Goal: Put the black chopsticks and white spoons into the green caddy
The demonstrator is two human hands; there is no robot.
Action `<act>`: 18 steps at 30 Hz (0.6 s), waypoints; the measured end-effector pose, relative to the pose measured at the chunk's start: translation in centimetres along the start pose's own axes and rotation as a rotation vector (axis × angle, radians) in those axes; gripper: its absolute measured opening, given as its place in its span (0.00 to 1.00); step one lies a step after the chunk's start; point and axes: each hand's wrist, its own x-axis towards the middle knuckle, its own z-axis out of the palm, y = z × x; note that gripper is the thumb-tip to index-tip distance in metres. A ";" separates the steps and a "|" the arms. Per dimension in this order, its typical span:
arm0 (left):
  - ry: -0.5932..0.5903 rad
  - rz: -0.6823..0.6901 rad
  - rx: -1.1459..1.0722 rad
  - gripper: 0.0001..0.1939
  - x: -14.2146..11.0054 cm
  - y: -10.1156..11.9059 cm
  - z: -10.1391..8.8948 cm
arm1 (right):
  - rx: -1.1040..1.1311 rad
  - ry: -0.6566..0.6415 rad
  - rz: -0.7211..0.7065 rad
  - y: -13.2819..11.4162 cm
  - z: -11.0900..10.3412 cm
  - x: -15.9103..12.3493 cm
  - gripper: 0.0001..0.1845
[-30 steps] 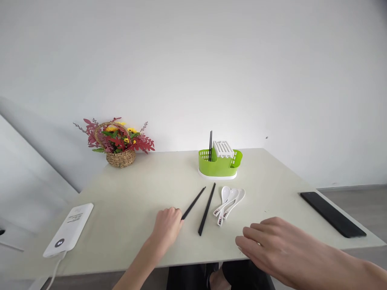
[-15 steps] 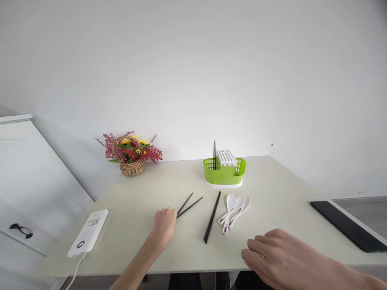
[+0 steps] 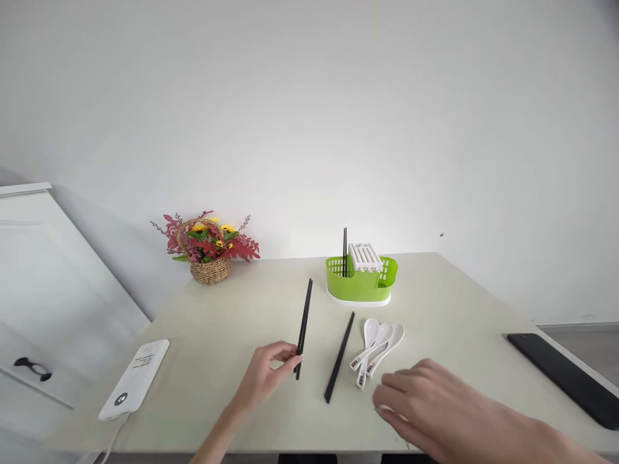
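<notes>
My left hand (image 3: 264, 377) pinches a pair of black chopsticks (image 3: 305, 319) near their lower ends, between thumb and fingers. They lean close together, tips pointing away and up. Just right of them, more black chopsticks (image 3: 341, 356) lie side by side on the table. Several white spoons (image 3: 382, 341) lie in an overlapping heap beside these. My right hand (image 3: 425, 406) hovers near the spoon handles, fingers loosely bent, with nothing visible in it. Behind the spoons stands a green utensil holder (image 3: 358, 288) with a white slotted top, two black chopsticks (image 3: 345, 251) upright in its left compartment.
A wicker basket of artificial flowers (image 3: 211, 270) stands at the back left of the table (image 3: 251, 309). A white device with a cable (image 3: 138, 377) lies at the left edge, a black flat object (image 3: 563, 377) at the right. A white cabinet (image 3: 53, 277) adjoins the left side.
My left hand has turned and lifted the chopsticks, which were spread apart in a V and now lie together, nearly upright. My right hand has shifted slightly left, towards the spoons.
</notes>
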 end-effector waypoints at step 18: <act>-0.038 0.009 -0.069 0.14 1.4 -1.8 4.1 | 0.653 0.171 0.266 3.9 1.3 11.5 0.18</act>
